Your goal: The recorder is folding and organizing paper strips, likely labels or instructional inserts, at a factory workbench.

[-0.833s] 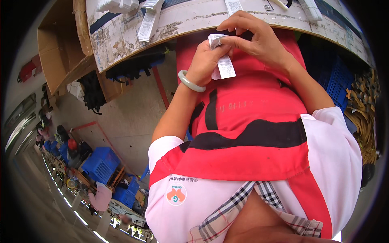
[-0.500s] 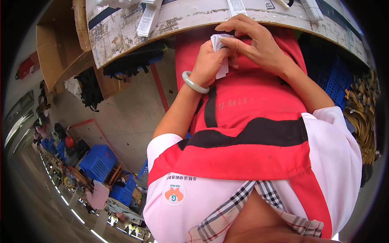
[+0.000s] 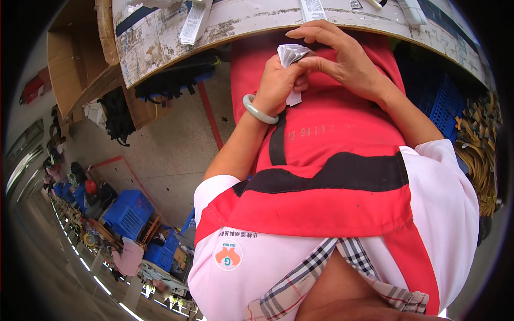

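My left hand (image 3: 278, 80), with a pale green bangle (image 3: 259, 111) on its wrist, grips a small stack of white paper tags (image 3: 292, 56) in front of my red apron (image 3: 326, 155). My right hand (image 3: 345, 61) curls over the stack from the right, thumb and fingertips pinching its top edge. Both hands hover just below the edge of a worn white worktable (image 3: 251, 21). A loose tag end hangs down from under the left fist.
Long printed paper strips (image 3: 193, 24) lie on the worktable. A cardboard box (image 3: 72, 59) stands at the far left, with black bags (image 3: 166, 80) under the table. There are blue crates (image 3: 128, 211) on the floor and a bundle of tan straps (image 3: 479, 155) at the right.
Both hands have risen a little toward the table edge. The tags, held loosely with one hanging out, are now gathered into a tighter stack under my right fingers.
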{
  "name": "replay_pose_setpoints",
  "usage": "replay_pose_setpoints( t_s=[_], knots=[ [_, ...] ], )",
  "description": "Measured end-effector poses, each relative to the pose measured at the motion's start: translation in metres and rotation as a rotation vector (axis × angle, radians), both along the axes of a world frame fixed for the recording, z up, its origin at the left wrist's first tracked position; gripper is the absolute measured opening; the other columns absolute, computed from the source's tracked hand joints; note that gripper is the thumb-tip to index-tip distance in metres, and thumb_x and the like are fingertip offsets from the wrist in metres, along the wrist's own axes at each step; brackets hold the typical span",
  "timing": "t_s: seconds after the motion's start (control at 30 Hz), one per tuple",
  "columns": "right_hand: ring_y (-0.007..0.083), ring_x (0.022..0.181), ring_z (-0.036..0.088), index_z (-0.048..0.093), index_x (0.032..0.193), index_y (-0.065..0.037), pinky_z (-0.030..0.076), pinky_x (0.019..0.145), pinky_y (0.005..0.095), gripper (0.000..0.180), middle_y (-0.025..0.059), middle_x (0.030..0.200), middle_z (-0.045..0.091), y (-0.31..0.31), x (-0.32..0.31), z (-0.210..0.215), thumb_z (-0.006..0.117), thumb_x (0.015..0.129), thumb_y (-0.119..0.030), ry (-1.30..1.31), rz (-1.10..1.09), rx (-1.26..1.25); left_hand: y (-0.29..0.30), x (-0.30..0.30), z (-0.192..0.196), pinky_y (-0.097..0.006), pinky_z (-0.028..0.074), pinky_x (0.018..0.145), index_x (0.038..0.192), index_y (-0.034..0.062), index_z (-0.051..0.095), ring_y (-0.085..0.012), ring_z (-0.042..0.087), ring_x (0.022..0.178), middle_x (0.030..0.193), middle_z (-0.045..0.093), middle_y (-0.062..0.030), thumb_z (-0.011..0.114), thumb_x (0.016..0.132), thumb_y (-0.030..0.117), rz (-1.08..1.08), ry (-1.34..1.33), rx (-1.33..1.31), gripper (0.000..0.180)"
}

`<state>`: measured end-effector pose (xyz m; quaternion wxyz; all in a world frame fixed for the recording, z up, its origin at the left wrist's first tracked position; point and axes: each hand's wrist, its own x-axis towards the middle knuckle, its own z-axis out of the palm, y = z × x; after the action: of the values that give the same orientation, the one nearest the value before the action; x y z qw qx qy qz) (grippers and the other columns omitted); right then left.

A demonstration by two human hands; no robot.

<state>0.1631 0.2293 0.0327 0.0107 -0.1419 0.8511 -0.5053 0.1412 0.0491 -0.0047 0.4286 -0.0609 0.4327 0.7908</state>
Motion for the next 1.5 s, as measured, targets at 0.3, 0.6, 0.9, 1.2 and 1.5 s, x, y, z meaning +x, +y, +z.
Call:
replay_pose_setpoints(
  t_s=[0.3, 0.6, 0.9, 1.2, 1.5],
  knots=[
    [0.0155, 0.087, 0.061, 0.063, 0.096, 0.001, 0.05, 0.078, 0.0284, 0.008, 0.0073, 0.091, 0.061, 0.013, -0.007, 0.009, 0.065, 0.089, -0.002, -0.201, 0.071, -0.054, -0.005, -0.002, -0.007, -0.021, 0.031, 0.046, 0.096, 0.004, 0.057, -0.0043, 0.038, 0.053, 0.079, 0.054, -0.0027, 0.057, 0.094, 0.003, -0.117, 0.05, 0.057, 0.002],
    [0.0281, 0.08, 0.062, 0.067, 0.094, -0.006, 0.048, 0.072, 0.0364, 0.012, 0.0075, 0.089, 0.063, 0.015, -0.008, 0.0, 0.069, 0.083, -0.009, 0.267, 0.1, 0.194, -0.004, -0.001, -0.008, -0.02, 0.031, 0.046, 0.097, 0.0036, 0.057, -0.0043, 0.039, 0.053, 0.079, 0.054, -0.0033, 0.055, 0.093, 0.001, -0.092, -0.011, 0.066, 0.005],
    [0.0273, 0.082, 0.061, 0.066, 0.092, -0.004, 0.048, 0.074, 0.0371, 0.01, 0.0084, 0.09, 0.062, 0.012, -0.009, -0.006, 0.068, 0.086, -0.012, 0.124, 0.066, 0.175, -0.003, 0.001, -0.009, -0.021, 0.032, 0.045, 0.095, 0.0042, 0.057, -0.0048, 0.04, 0.052, 0.078, 0.055, -0.0029, 0.057, 0.094, 0.003, -0.089, 0.022, 0.024, 0.001],
    [0.0306, 0.083, 0.059, 0.059, 0.092, -0.003, 0.047, 0.073, 0.0388, 0.009, 0.0106, 0.088, 0.059, 0.01, -0.008, -0.005, 0.064, 0.089, -0.01, 0.144, 0.055, 0.172, -0.002, 0.001, -0.009, -0.022, 0.034, 0.046, 0.093, 0.0046, 0.057, -0.0059, 0.041, 0.053, 0.077, 0.055, -0.0029, 0.059, 0.096, 0.01, -0.096, 0.025, 0.012, 0.007],
    [0.0304, 0.082, 0.059, 0.06, 0.09, -0.004, 0.047, 0.072, 0.0388, 0.008, 0.0105, 0.088, 0.06, 0.01, -0.011, -0.01, 0.065, 0.088, -0.01, 0.124, 0.068, 0.127, -0.002, 0.002, -0.011, -0.023, 0.035, 0.047, 0.093, 0.0043, 0.056, -0.0065, 0.041, 0.053, 0.077, 0.056, -0.0037, 0.059, 0.097, 0.011, -0.118, 0.031, 0.013, 0.008]
  ],
)
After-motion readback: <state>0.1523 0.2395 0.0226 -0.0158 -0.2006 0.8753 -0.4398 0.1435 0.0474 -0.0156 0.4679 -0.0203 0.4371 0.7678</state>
